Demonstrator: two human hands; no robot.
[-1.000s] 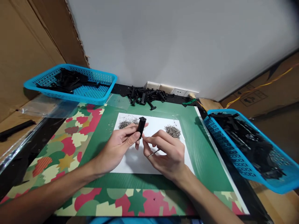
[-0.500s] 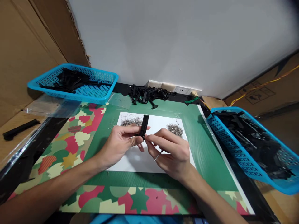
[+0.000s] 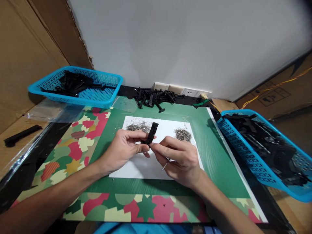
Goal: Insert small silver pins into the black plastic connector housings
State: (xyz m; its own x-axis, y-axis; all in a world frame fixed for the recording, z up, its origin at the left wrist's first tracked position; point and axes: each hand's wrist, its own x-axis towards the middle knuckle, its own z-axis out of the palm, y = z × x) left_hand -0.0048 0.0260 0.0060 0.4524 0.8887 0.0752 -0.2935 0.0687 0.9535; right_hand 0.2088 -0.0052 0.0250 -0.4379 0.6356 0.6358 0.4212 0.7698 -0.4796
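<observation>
Two-handed, working just above the middle of the white sheet [image 3: 146, 169]. Pinching the black plastic piece [image 3: 152, 131] between the thumb and fingers of the left hand [image 3: 124, 148], clamping its lower end firmly and tilting its upper end away, over the sheet's far half. Meeting that lower end with the right hand [image 3: 180, 157], thumb and forefinger tips pressed together on something too small to make out. Also tucking a thin metal pin [image 3: 164, 167] under the curled right fingers, its tip poking out toward the sheet's near edge.

Judging by the pose, fitting a small metal bit into the piece's lower end. Doing it well probably means:

- Bracing both wrists low over the sheet.
- Holding the piece rigid in the left pinch without rolling it.
- Feeding the bit straight in rather than at an angle.
- Pressing lightly, so as not to bend or flick it away.
- Working over the white paper, so that anything dropped shows up at once.
- Minding the tucked pin, so as not to snag it on the paper.

Leaving alone the left pile of small metal bits [image 3: 137, 126] and the right pile [image 3: 182, 134] at the sheet's far corners. Likewise ignoring the heap of black parts [image 3: 156, 97] beyond the sheet, the left blue basket [image 3: 97, 100] well to its far left, and the right blue basket [image 3: 243, 156] well to its right.
</observation>
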